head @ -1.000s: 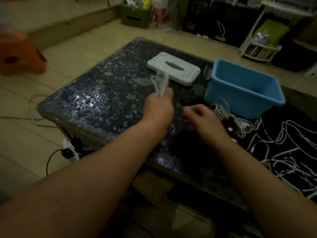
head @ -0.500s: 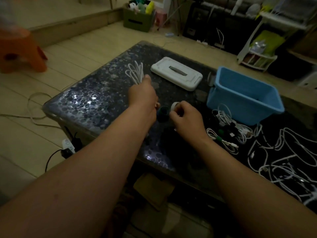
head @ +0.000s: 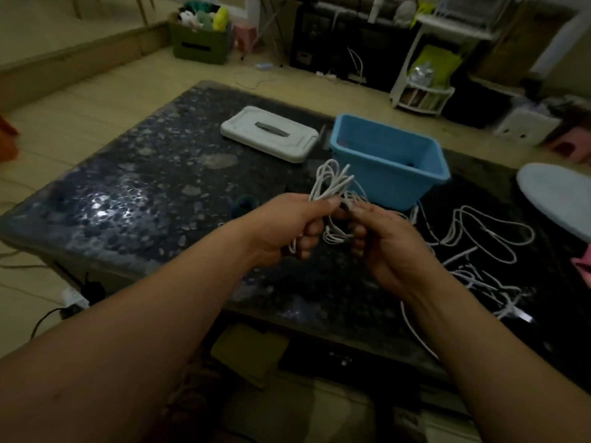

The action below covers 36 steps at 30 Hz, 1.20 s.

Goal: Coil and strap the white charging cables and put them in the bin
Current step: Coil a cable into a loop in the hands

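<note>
We have one coiled white cable point(head: 331, 183) held up in front of the blue bin point(head: 390, 182), just short of its near wall and above the worktop point(head: 144, 193). The left hand point(head: 287, 228) is clenched round the middle of the bundle, with loops sticking up above the fist and more hanging below it. The right hand point(head: 383, 247) has its fingers curled and pinches the loops just right of the left fist. It may also hold a strap end, but the light is too dim to tell.

The bin stands upright and open, and we cannot make out what is inside. Its white lid point(head: 268, 134) lies flat to the left of the bin. The loose white cables point(head: 489, 238) sprawl on the worktop to the right of the bin and nearer us, not yet coiled. A dark roundish thing point(head: 244, 201) sits left of the bin, near the left hand.

We judge this to be the strapping step, with the coil made and the wrap not yet visibly closed, and most of the task is left to do.

- Keep the left fist tight at the waist of the bundle so the loops don't spring apart.
- Wrap the strap right next to that fist, not out at the loop ends.
- Tuck the plug ends in before cinching.
- Pull snug without kinking the wire.
- Check that no loop hangs free before dropping the bundle in the bin.
</note>
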Motion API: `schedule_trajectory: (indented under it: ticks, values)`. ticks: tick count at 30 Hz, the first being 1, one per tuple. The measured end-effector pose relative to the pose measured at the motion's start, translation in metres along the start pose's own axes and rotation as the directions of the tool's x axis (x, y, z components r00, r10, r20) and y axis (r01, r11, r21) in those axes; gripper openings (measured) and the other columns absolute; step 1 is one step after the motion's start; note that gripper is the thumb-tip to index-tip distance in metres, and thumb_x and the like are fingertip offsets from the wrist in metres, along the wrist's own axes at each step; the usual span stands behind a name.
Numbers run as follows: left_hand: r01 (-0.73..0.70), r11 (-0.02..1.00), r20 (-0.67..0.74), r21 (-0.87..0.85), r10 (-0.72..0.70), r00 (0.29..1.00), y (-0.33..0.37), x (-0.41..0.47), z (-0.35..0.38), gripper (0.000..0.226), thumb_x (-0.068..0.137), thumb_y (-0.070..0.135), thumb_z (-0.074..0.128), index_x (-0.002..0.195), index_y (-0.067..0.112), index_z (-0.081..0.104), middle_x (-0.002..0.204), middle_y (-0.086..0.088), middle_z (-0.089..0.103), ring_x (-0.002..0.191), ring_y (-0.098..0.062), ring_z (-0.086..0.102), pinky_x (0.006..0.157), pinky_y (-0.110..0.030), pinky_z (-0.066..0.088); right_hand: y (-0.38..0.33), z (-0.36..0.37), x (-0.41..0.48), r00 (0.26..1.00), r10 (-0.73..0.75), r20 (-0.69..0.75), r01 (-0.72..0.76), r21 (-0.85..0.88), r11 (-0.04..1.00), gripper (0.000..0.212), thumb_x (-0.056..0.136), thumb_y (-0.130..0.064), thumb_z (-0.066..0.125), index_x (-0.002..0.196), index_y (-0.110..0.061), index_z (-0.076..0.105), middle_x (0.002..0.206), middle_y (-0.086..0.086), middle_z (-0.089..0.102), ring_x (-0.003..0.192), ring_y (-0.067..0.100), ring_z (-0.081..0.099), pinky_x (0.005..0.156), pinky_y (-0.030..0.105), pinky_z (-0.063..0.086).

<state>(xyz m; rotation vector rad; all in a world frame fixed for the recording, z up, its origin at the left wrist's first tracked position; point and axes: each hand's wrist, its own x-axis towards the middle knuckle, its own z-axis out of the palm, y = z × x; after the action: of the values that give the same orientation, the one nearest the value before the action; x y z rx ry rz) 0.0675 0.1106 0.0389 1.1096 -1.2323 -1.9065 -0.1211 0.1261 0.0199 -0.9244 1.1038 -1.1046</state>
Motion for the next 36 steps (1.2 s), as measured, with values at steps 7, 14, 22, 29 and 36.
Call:
schedule_trajectory:
  ticks: [7,14,22,29,36]
  values:
    - [-0.054,0.993,-0.035,-0.108,0.051,0.998,-0.012,0.026,0.041,0.011,0.107,0.026,0.057,0.108,0.015,0.060,0.059,0.003,0.041,0.045,-0.012,0.034,0.045,-0.025,0.034,-0.008,-0.029,-0.013,0.996,-0.057,-0.071,0.058,0.009,0.998,0.021,0.105,-0.022,0.057,0.116,-0.008,0.067,0.076,-0.001,0.062,0.073,0.011,0.058,0.073,0.030,0.042]
    - [-0.005,0.936,0.064,-0.352,0.030,0.998,-0.012,0.046,0.072,0.023,0.106,0.033,0.054,0.091,0.019,0.063,0.056,0.006,0.037,0.043,-0.008,0.033,0.043,-0.021,0.038,-0.023,-0.048,-0.025,0.996,-0.061,-0.070,0.072,0.163,0.984,0.019,0.106,-0.020,0.055,0.093,-0.006,0.061,0.077,0.001,0.070,0.097,0.024,0.070,0.092,0.039,0.056]
    - [0.076,0.911,0.315,-0.406,0.062,0.947,-0.017,0.035,0.101,0.029,0.100,0.031,0.053,0.086,0.017,0.075,0.056,0.007,0.035,0.045,-0.006,0.034,0.047,-0.019,0.035,-0.040,-0.073,-0.041,0.998,0.006,-0.070,0.021,0.380,0.925,0.023,0.106,-0.023,0.053,0.087,-0.014,0.062,0.060,-0.006,0.054,0.074,0.015,0.063,0.065,0.025,0.055]
    - [0.030,0.948,0.314,-0.318,0.075,0.946,-0.017,0.020,0.091,0.026,0.100,0.025,0.053,0.092,0.017,0.076,0.056,0.007,0.039,0.045,-0.006,0.033,0.046,-0.021,0.037,-0.038,-0.070,-0.048,0.999,-0.036,0.000,0.034,0.342,0.939,0.009,0.096,-0.023,0.061,0.096,-0.015,0.065,0.066,-0.006,0.050,0.068,0.010,0.050,0.050,0.019,0.033]
    - [-0.054,0.994,0.230,-0.091,0.074,0.970,-0.011,0.027,0.091,0.015,0.101,0.006,0.051,0.103,0.005,0.065,0.073,-0.005,0.061,0.042,-0.009,0.041,0.044,-0.023,0.042,-0.047,-0.074,-0.054,0.997,0.079,0.023,-0.079,-0.014,0.997,0.041,0.102,-0.048,0.058,0.072,-0.022,0.068,0.062,0.002,0.042,0.064,0.017,0.053,0.064,0.030,0.043]
